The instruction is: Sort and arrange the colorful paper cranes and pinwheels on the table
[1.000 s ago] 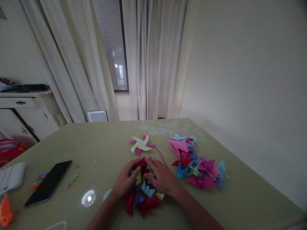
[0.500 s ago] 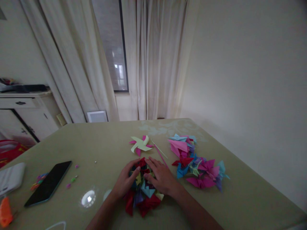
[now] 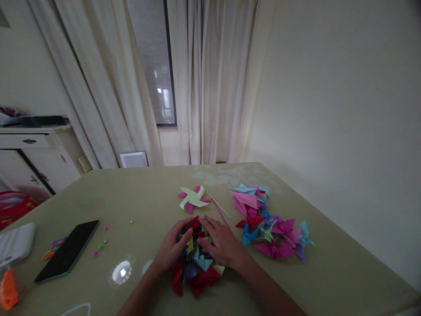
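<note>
A pile of folded origami paper pieces (image 3: 202, 262) in red, blue, yellow and purple lies on the table near me. My left hand (image 3: 175, 245) is cupped round its left side, with thumb and fingers curved over the paper. From the right, my right hand (image 3: 221, 244) presses on the same pile, its fingertips close to those of my left hand. The hands hide the middle of the pile in part. Just beyond my fingers lies a green and pink paper pinwheel (image 3: 193, 198). Beside it are thin green and pink sticks (image 3: 219, 209).
More origami pieces (image 3: 279, 235) in pink, blue and red lie to the right, with pink and blue folded paper (image 3: 247, 199) behind them. At left are a black phone (image 3: 67, 251), small beads (image 3: 100, 247), a white device (image 3: 16, 243) and an orange object (image 3: 8, 289).
</note>
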The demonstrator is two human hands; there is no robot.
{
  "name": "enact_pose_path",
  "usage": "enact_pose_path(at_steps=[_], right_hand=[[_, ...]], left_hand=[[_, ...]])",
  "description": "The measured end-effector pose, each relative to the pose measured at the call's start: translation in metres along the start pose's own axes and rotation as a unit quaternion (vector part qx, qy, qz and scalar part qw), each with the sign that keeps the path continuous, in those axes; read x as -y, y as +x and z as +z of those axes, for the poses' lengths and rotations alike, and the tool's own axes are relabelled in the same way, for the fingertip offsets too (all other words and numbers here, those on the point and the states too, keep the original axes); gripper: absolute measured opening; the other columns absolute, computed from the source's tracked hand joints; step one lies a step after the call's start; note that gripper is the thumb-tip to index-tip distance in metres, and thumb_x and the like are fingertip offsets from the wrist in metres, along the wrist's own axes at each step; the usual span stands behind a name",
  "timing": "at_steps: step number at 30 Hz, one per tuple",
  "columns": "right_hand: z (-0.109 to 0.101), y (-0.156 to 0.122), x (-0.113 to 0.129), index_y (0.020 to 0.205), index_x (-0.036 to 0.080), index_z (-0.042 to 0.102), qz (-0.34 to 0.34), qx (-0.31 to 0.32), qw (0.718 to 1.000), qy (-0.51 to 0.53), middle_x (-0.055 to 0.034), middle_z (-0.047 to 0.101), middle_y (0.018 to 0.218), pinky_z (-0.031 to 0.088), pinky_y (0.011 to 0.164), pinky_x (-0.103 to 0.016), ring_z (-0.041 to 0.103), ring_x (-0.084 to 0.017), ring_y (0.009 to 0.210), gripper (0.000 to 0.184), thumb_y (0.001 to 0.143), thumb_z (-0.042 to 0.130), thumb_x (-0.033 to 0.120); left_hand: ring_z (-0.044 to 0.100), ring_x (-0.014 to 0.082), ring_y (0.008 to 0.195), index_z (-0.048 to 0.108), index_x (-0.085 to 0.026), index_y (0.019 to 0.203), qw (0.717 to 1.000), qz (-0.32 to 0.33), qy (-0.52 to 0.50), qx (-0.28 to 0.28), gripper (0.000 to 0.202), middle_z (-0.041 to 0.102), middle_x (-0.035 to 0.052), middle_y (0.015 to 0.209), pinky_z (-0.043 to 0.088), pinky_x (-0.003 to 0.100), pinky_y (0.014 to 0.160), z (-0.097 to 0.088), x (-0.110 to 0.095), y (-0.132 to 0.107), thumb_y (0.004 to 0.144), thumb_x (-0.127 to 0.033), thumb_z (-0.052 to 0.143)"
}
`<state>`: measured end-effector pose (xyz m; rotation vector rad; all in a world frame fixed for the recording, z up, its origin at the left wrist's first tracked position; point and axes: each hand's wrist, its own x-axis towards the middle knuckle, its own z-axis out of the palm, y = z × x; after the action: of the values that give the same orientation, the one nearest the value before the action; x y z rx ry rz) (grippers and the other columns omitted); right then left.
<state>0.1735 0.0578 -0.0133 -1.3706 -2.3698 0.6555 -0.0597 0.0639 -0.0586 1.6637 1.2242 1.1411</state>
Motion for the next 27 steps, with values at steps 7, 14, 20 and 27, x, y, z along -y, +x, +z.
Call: enact_pose_path(at_steps=[7, 14, 20, 27], right_hand=[[-0.0004, 0.0005, 0.0007, 0.169, 0.028, 0.038, 0.002, 0.003, 1.000, -0.008, -0.0113, 0.037, 0.174, 0.032, 0.128, -0.056, 0.041, -0.035, 0.156, 0.076, 0.105, 0.046, 0.070], [0.0005, 0.0004, 0.0005, 0.169, 0.027, 0.038, 0.001, 0.002, 1.000, -0.008, -0.0110, 0.037, 0.174, 0.032, 0.128, -0.055, 0.041, -0.035, 0.157, 0.075, 0.106, 0.047, 0.067], [0.0001, -0.0002, 0.0002, 0.169, 0.027, 0.036, 0.003, 0.006, 1.000, -0.008, -0.0118, 0.037, 0.174, 0.033, 0.127, -0.056, 0.040, -0.035, 0.157, 0.077, 0.106, 0.043, 0.071], [-0.0004, 0.0000, 0.0010, 0.169, 0.028, 0.037, 0.005, 0.006, 1.000, -0.004, -0.0110, 0.037, 0.174, 0.031, 0.129, -0.055, 0.040, -0.035, 0.157, 0.076, 0.106, 0.047, 0.068]], left_hand=[[0.062, 0.0328, 0.137, 0.072, -0.029, 0.137, 1.000, 0.005, 0.003, 0.000, 0.051, 0.070, 0.0100, 0.145, 0.043, 0.048, 0.122, -0.0002, 0.0008, 0.0000, 0.098, -0.061, 0.064], [0.062, 0.0335, 0.136, 0.072, -0.027, 0.137, 1.000, 0.000, -0.001, -0.002, 0.054, 0.070, 0.0114, 0.145, 0.043, 0.049, 0.122, 0.0003, 0.0006, 0.0001, 0.097, -0.062, 0.064], [0.061, 0.0329, 0.137, 0.070, -0.027, 0.139, 1.000, 0.010, 0.006, 0.008, 0.054, 0.069, 0.0109, 0.146, 0.043, 0.050, 0.122, -0.0001, 0.0016, 0.0001, 0.099, -0.061, 0.062], [0.062, 0.0324, 0.137, 0.070, -0.027, 0.139, 1.000, 0.007, 0.012, 0.006, 0.053, 0.069, 0.0106, 0.146, 0.042, 0.051, 0.122, -0.0006, -0.0004, -0.0001, 0.099, -0.061, 0.061]])
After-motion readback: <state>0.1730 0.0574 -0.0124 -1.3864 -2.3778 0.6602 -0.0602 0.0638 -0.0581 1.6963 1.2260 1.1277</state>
